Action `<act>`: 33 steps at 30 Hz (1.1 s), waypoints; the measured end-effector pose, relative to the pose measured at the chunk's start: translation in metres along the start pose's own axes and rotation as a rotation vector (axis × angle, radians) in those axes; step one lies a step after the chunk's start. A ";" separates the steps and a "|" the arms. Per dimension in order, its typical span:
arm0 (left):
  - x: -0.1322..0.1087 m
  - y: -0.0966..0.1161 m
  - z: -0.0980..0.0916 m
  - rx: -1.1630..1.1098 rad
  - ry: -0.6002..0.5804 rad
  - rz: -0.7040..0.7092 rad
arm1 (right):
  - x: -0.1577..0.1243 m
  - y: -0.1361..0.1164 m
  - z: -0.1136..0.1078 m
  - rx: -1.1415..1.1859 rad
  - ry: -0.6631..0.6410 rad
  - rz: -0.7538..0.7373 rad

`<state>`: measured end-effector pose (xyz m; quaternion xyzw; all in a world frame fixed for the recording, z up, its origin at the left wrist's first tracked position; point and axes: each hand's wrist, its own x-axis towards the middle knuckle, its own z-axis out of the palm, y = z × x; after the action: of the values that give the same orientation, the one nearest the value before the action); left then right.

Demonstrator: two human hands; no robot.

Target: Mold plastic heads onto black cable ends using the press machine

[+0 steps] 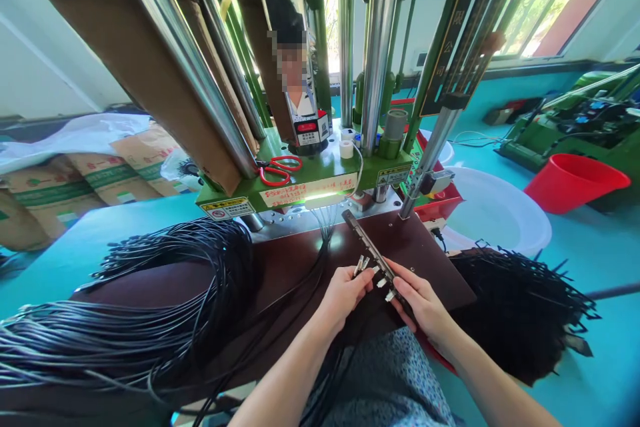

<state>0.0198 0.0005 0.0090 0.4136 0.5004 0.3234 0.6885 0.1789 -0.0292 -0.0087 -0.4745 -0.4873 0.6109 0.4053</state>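
Note:
My right hand grips the lower end of a long dark bar, which slants up and to the left over the brown table. Several small silvery connectors stick out along the bar's lower left side. Beside it, my left hand is closed round a few metal-tipped connectors, its fingertips at one of the pieces by the bar. Black cables run from the machine's lit gap down the table, left of the bar.
A green press with steel columns stands behind the table; red-handled scissors lie on it. Bundled black cables cover the left side. At right are a dark pile, a white tub and a red bucket.

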 end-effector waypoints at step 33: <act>0.000 -0.004 -0.008 -0.103 0.230 0.210 | 0.001 -0.008 -0.002 0.028 -0.058 0.061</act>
<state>0.0122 0.0004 0.0039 0.3879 0.5128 0.4639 0.6093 0.1808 -0.0265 -0.0015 -0.4655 -0.4754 0.6433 0.3787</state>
